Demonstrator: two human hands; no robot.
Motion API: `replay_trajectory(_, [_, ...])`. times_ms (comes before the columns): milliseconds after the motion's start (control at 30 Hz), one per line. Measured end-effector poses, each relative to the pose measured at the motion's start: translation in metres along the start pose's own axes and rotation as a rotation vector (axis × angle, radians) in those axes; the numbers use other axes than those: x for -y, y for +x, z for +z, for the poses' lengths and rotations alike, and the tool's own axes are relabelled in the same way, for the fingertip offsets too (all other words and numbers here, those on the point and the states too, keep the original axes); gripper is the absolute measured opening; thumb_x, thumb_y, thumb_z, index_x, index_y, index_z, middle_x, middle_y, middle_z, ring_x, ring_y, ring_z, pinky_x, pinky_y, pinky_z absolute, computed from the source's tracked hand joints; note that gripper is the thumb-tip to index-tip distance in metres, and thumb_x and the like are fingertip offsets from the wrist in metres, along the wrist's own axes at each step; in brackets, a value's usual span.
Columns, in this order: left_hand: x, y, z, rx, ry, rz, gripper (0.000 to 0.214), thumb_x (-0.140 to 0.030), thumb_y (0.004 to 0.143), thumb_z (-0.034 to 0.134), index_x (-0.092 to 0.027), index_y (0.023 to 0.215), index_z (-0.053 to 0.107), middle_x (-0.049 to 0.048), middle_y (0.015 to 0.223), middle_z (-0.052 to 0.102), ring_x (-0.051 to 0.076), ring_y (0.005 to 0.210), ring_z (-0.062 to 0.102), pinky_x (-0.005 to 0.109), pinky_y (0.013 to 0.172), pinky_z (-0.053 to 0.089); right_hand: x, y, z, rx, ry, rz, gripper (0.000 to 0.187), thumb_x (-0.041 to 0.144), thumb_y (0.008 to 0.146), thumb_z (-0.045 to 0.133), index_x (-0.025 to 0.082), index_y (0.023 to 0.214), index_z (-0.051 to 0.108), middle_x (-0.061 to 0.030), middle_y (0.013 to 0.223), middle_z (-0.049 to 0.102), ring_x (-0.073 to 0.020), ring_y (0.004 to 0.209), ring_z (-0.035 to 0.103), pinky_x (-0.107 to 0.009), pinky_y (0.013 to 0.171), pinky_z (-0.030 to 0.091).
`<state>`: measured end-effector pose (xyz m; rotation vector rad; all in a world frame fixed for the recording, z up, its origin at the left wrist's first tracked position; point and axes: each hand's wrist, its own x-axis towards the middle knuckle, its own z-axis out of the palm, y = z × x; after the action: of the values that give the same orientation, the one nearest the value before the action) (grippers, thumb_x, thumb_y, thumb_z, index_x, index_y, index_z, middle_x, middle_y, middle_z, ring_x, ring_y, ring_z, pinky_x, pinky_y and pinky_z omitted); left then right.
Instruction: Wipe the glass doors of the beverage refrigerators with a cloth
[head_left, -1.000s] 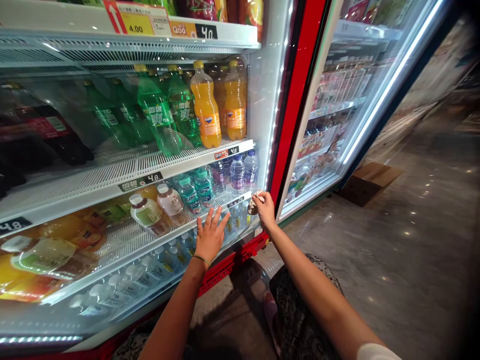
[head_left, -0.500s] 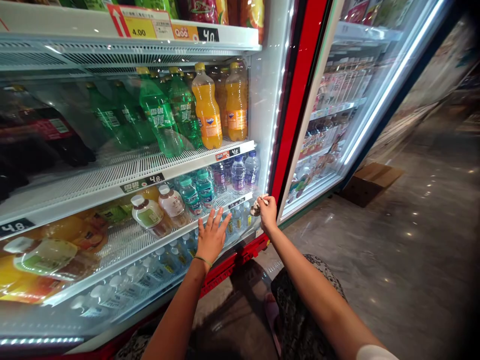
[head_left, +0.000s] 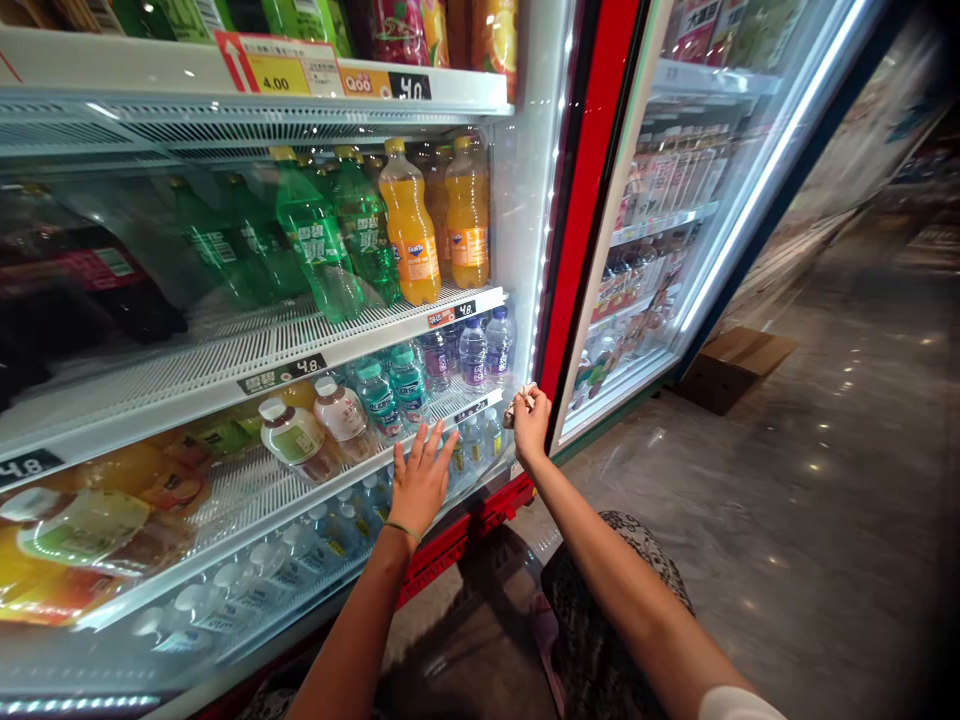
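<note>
My left hand [head_left: 421,478] is open, its fingers spread and laid against the glass door [head_left: 442,510] of a drinks fridge. In my right hand [head_left: 531,422] is a crumpled pale cloth [head_left: 512,408], bunched between closed fingers at the right edge of the glass, beside the red frame [head_left: 581,200]. Much of the cloth is hidden by the fingers. Behind the glass near my hands stand teal-capped bottles [head_left: 409,380], purple-capped bottles [head_left: 474,352] and, lower down, small water bottles [head_left: 330,530].
Orange soda bottles [head_left: 411,225] and green soda bottles [head_left: 311,240] stand on the shelf above. A second lit fridge [head_left: 667,210] is to the right. A cardboard box [head_left: 735,368] sits on the shiny floor [head_left: 787,500] beside it. My knee [head_left: 622,600] is below my right arm.
My right hand has shifted very slightly at the glass edge, and less of the cloth shows. The left hand stays spread on the glass. The view has tilted a little.
</note>
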<state>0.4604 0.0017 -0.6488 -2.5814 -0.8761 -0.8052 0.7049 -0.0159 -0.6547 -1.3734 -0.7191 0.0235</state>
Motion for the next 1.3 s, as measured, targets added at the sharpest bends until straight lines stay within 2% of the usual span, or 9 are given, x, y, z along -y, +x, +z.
replay_trajectory(133, [0.000, 0.000, -0.005, -0.037, 0.011, -0.026, 0.068, -0.021, 0.099, 0.052, -0.036, 0.161, 0.027, 0.0055, 0.164, 0.039, 0.026, 0.155, 0.032, 0.058, 0.128, -0.007, 0.019, -0.035, 0.013, 0.229, -0.127, -0.304, 0.017, 0.024, 0.093, 0.047, 0.025, 0.108, 0.056, -0.0094, 0.115, 0.050, -0.0244, 0.111, 0.055, -0.043, 0.098, 0.051])
replay_trajectory(267, [0.006, -0.001, -0.010, -0.079, 0.049, -0.076, 0.071, -0.023, 0.098, 0.055, -0.038, 0.161, 0.024, 0.0089, 0.164, 0.039, 0.029, 0.153, 0.036, 0.062, 0.126, -0.010, 0.023, -0.060, 0.019, 0.509, -0.188, -0.518, 0.020, 0.019, 0.087, 0.055, 0.030, 0.103, 0.062, -0.0055, 0.107, 0.058, -0.0249, 0.102, 0.058, -0.040, 0.094, 0.053])
replay_trajectory(567, [0.027, -0.010, -0.028, -0.166, 0.094, -0.131, 0.074, -0.023, 0.097, 0.058, -0.042, 0.160, 0.024, 0.0086, 0.162, 0.044, 0.031, 0.152, 0.036, 0.064, 0.126, -0.007, -0.002, 0.034, -0.002, -0.170, -0.196, -0.088, 0.014, 0.021, 0.086, 0.040, 0.026, 0.097, 0.047, -0.0066, 0.107, 0.042, -0.0246, 0.105, 0.050, -0.045, 0.100, 0.044])
replay_trajectory(667, [0.033, -0.010, -0.038, -0.212, 0.137, -0.139, 0.073, -0.025, 0.098, 0.058, -0.040, 0.160, 0.025, 0.0091, 0.160, 0.046, 0.030, 0.151, 0.038, 0.062, 0.127, -0.008, 0.013, 0.009, 0.015, -0.098, -0.208, -0.155, 0.012, 0.020, 0.086, 0.041, 0.026, 0.095, 0.046, -0.0077, 0.106, 0.044, -0.0269, 0.107, 0.048, -0.049, 0.102, 0.042])
replay_trajectory(867, [0.052, -0.019, -0.072, -0.196, 0.145, -0.201, 0.073, -0.022, 0.096, 0.059, -0.040, 0.160, 0.029, 0.0079, 0.161, 0.045, 0.032, 0.154, 0.033, 0.063, 0.127, -0.005, 0.049, -0.100, 0.051, 0.462, -0.256, -0.595, 0.023, 0.017, 0.091, 0.046, 0.030, 0.105, 0.059, -0.0078, 0.113, 0.057, -0.0274, 0.098, 0.051, -0.046, 0.089, 0.050])
replay_trajectory(967, [0.068, -0.032, -0.088, -0.190, 0.199, -0.201, 0.071, -0.023, 0.095, 0.060, -0.039, 0.159, 0.033, 0.0078, 0.161, 0.045, 0.032, 0.154, 0.033, 0.062, 0.128, -0.001, 0.061, -0.107, 0.051, 0.606, -0.215, -0.697, 0.024, 0.021, 0.095, 0.047, 0.034, 0.105, 0.065, -0.0037, 0.112, 0.064, -0.0246, 0.090, 0.053, -0.041, 0.083, 0.052])
replay_trajectory(1067, [0.085, -0.048, -0.097, -0.219, 0.242, -0.198, 0.067, -0.027, 0.095, 0.062, -0.039, 0.156, 0.039, 0.0079, 0.158, 0.049, 0.032, 0.154, 0.033, 0.063, 0.128, 0.002, 0.089, -0.073, 0.053, 0.580, -0.195, -0.728, 0.029, 0.020, 0.098, 0.042, 0.032, 0.109, 0.067, -0.0048, 0.114, 0.064, -0.0248, 0.095, 0.054, -0.042, 0.087, 0.050])
replay_trajectory(1200, [0.101, -0.064, -0.099, -0.240, 0.249, -0.196, 0.064, -0.031, 0.095, 0.064, -0.038, 0.155, 0.043, 0.0087, 0.156, 0.051, 0.033, 0.154, 0.031, 0.062, 0.128, 0.006, 0.157, -0.017, 0.069, 0.329, -0.095, -0.712, 0.035, 0.016, 0.094, 0.045, 0.030, 0.119, 0.064, -0.0082, 0.124, 0.058, -0.0277, 0.114, 0.052, -0.049, 0.101, 0.045])
replay_trajectory(1300, [0.109, -0.074, -0.104, -0.252, 0.249, -0.252, 0.067, -0.032, 0.094, 0.065, -0.036, 0.156, 0.040, 0.0099, 0.159, 0.047, 0.035, 0.156, 0.027, 0.064, 0.128, 0.008, 0.187, -0.015, 0.089, 0.214, -0.003, -0.668, 0.039, 0.015, 0.092, 0.047, 0.029, 0.125, 0.061, -0.0098, 0.127, 0.054, -0.0288, 0.124, 0.049, -0.052, 0.108, 0.041])
